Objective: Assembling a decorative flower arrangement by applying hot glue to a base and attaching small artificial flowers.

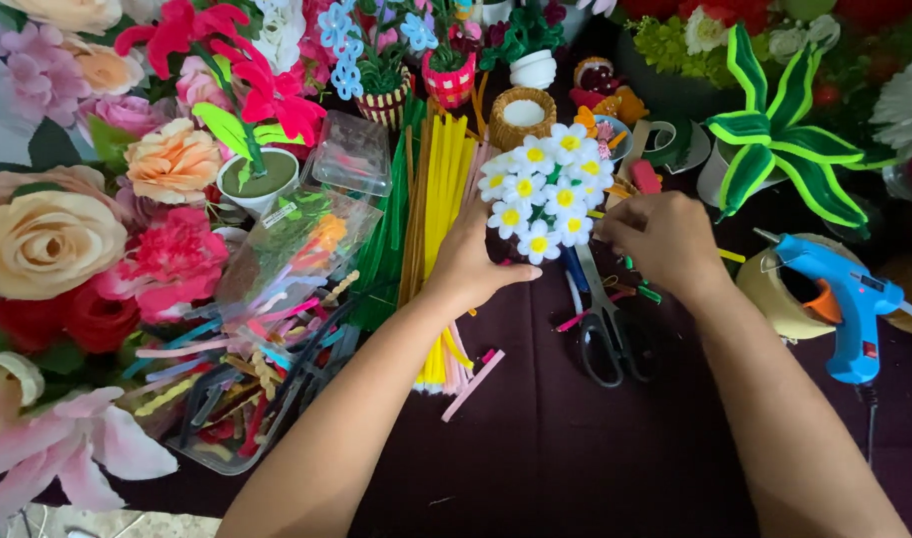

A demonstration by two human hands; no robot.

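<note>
A dark purple table (576, 448) spreads under everything, its edges crowded with artificial blooms — big paper roses (47, 239) at the left, a green-striped pipe-cleaner plant (775, 139) at the right. Beside them lie a long bundle of yellow and green pipe cleaners (438, 189), a clear box of mixed scraps (247, 389), a blue glue gun (845, 299) and black-handled scissors (606, 329).

At the centre stands the white daisy bunch (541, 189), raised just above the table. The left hand (471, 264) grasps it from below, fingers closed round the hidden stems. The right hand (665, 239) is pinched shut at the bunch's right edge; what it grips is too small to tell.

The flower heads look finished and gathered — about a dozen, yellow-centred. Whether the stems are bound yet is hidden; no pot holds the bunch.
</note>
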